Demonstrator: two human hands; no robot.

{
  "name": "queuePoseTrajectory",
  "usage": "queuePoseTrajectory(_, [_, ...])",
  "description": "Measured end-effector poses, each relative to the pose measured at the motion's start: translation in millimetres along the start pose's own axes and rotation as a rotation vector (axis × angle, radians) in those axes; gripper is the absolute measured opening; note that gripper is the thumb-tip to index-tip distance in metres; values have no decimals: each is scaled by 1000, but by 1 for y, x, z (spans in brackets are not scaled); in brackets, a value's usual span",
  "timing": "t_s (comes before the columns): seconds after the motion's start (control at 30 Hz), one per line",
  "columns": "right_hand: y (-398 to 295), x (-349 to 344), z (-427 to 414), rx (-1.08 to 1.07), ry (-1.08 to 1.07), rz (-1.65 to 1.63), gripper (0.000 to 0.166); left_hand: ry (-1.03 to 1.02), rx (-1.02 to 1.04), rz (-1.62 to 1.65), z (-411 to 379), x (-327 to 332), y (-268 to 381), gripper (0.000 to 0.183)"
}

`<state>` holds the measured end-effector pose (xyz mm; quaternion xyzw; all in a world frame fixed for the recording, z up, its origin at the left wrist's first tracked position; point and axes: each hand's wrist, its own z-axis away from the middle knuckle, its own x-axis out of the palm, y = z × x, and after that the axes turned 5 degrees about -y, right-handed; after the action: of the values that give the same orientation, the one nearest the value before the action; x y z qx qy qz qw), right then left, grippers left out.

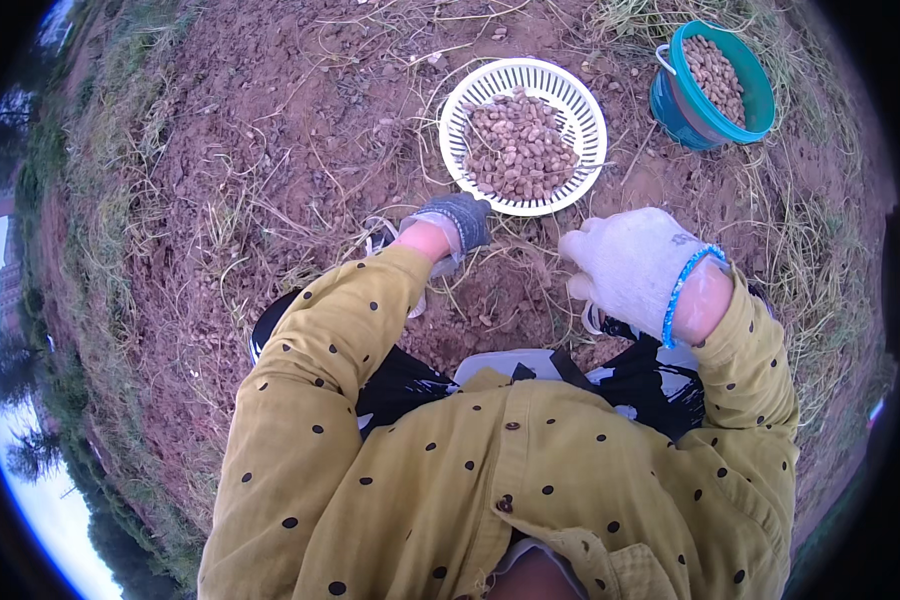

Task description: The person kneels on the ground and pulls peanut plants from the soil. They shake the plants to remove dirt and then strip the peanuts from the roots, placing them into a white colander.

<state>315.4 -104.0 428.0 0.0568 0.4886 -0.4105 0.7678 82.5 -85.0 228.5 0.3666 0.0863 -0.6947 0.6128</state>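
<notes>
My left hand [461, 219], in a dark grey knit glove, is at the lower left rim of a white slotted plastic basket [592, 135]. Its fingers are largely hidden, so whether it grips the rim cannot be told. Unshelled peanuts [521, 150] lie heaped in the basket, with a few thin stems across them. To the lower right of the basket is my right hand [634, 262], wearing a white glove and a blue wrist cord. Its fingers bend inward over the soil near dry stems; anything between them is hidden.
A teal plastic bucket [671, 112] with a white handle stands at the upper right, holding more peanuts [712, 79]. Dry vines [810, 300] litter the reddish soil [307, 112]. Between my feet is loose, broken earth [487, 300].
</notes>
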Motion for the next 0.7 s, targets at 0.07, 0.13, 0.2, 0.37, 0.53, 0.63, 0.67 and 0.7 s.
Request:
queuePoseTrajectory(0.07, [2,4,2,-50,44,-11,23,201,29,67,-23,6,-10,47])
queuePoseTrajectory(0.13, [2,4,1,-37,-3,-54,24,233,-60,45,-49,6,-21,56])
queuePoseTrajectory(0.2, [4,2,2,-6,-56,-97,24,330,-96,3,-76,9,-31,62])
queuePoseTrajectory(0.37, [18,5,-1,78,-55,-173,32,478,-106,-26,-136,33,-54,62])
queuePoseTrajectory(0.53, [27,4,-13,137,-119,-179,47,364,-92,-134,-159,28,-65,57])
queuePoseTrajectory(0.63, [28,6,-19,151,-124,-202,46,317,-20,100,-187,26,-93,44])
queuePoseTrajectory(0.67, [29,8,-20,160,-123,-211,45,375,-1,186,-187,28,-100,37])
queuePoseTrajectory(0.7, [32,9,-22,151,-125,-201,44,373,-20,229,-187,30,-109,34])
